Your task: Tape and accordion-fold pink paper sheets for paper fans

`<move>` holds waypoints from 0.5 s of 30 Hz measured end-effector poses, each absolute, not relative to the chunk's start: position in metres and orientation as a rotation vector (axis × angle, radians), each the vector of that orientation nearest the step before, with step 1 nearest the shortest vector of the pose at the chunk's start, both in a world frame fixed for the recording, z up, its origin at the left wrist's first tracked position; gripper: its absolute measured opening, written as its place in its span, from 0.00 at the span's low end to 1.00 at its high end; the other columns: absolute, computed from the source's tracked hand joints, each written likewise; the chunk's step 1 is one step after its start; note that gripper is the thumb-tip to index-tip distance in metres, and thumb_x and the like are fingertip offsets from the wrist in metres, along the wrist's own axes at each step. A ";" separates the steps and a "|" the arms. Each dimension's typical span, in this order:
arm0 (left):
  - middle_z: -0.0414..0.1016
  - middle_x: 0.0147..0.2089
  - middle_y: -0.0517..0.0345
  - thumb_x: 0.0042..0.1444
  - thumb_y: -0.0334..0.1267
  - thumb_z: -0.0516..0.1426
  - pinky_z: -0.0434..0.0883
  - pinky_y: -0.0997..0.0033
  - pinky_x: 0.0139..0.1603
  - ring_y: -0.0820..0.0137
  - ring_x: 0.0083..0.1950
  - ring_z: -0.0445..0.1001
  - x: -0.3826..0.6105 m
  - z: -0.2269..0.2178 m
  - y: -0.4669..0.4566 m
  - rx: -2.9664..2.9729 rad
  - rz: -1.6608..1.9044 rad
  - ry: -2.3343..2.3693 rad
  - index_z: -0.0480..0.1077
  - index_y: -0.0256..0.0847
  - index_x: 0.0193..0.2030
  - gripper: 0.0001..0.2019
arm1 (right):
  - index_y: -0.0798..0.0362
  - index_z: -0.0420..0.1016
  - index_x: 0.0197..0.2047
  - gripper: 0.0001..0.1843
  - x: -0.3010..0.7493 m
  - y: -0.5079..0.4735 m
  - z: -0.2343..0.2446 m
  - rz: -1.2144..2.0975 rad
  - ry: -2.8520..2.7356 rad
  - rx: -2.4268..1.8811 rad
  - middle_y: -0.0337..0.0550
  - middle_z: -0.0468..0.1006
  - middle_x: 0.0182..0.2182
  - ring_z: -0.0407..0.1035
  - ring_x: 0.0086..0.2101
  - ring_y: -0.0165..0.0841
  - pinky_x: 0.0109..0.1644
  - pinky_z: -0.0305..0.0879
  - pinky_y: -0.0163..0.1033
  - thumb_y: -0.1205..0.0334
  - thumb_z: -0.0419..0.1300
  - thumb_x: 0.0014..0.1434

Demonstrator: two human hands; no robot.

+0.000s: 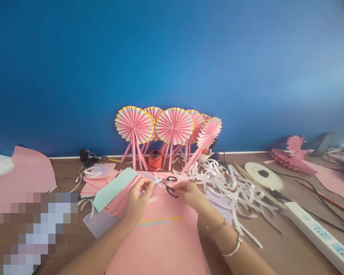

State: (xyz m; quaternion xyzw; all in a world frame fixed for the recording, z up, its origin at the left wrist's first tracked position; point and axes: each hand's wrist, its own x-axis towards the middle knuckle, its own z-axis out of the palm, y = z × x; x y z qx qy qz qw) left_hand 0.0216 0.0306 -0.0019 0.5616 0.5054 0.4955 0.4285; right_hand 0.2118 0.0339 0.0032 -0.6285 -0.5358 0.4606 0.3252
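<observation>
My left hand [140,196] is closed, with thumb and forefinger pinching a small pale strip of paper [158,180]. My right hand [190,195] is closed on one black handle loop of a pair of scissors [171,178]. The scissors point left toward the strip; their blades hardly show, and I cannot tell whether they touch it. Below both hands lies a large pink paper sheet [160,244], crossed by a yellow and a blue stripe. Beside my left hand, a light blue paper strip [114,189] rests on folded pink paper [122,202].
Several pink pleated paper fans [174,125] stand against the blue wall, around an orange spool [155,159]. Curled white paper strips [237,187] heap up at right, near a white reel [264,175], a cable and a power strip [318,233]. More pink paper [31,172] lies at left.
</observation>
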 end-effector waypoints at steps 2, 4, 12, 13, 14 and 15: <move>0.69 0.32 0.60 0.56 0.47 0.54 0.71 0.71 0.38 0.69 0.35 0.69 0.019 0.000 0.031 1.349 1.339 1.270 0.68 0.41 0.33 0.11 | 0.55 0.76 0.28 0.07 0.216 0.034 0.011 1.324 -1.316 -1.588 0.38 0.72 0.21 0.59 0.23 0.27 0.27 0.51 0.34 0.65 0.58 0.44; 0.71 0.34 0.58 0.58 0.48 0.53 0.70 0.68 0.44 0.67 0.40 0.71 0.017 0.003 0.031 1.310 1.426 1.268 0.67 0.42 0.35 0.12 | 0.55 0.76 0.28 0.08 0.221 0.033 0.019 1.445 -1.248 -1.500 0.37 0.70 0.21 0.55 0.21 0.25 0.25 0.48 0.33 0.63 0.60 0.43; 0.75 0.48 0.50 0.54 0.49 0.58 0.67 0.60 0.50 0.59 0.50 0.71 0.019 0.008 0.035 1.365 1.133 0.994 0.69 0.42 0.30 0.12 | 0.56 0.77 0.33 0.14 0.222 0.027 0.030 1.850 -1.081 -1.187 0.37 0.67 0.24 0.50 0.21 0.22 0.24 0.44 0.32 0.58 0.64 0.42; 0.76 0.42 0.51 0.53 0.49 0.58 0.68 0.62 0.47 0.61 0.45 0.73 0.019 0.007 0.036 1.375 1.098 0.982 0.69 0.41 0.29 0.13 | 0.56 0.77 0.34 0.14 0.222 0.027 0.029 1.871 -1.064 -1.172 0.36 0.66 0.23 0.49 0.21 0.22 0.24 0.43 0.32 0.59 0.65 0.42; 0.76 0.36 0.54 0.52 0.49 0.59 0.69 0.63 0.45 0.63 0.40 0.73 0.020 0.006 0.037 1.379 1.075 0.969 0.69 0.40 0.28 0.13 | 0.56 0.77 0.34 0.14 0.221 0.027 0.028 1.885 -1.052 -1.162 0.35 0.66 0.23 0.48 0.20 0.22 0.24 0.42 0.32 0.60 0.65 0.42; 0.75 0.32 0.56 0.51 0.49 0.59 0.69 0.64 0.44 0.65 0.37 0.73 0.020 0.005 0.038 1.375 1.063 0.960 0.70 0.40 0.28 0.14 | 0.56 0.77 0.33 0.13 0.221 0.027 0.027 1.897 -1.047 -1.156 0.34 0.65 0.22 0.48 0.20 0.21 0.23 0.41 0.32 0.61 0.65 0.41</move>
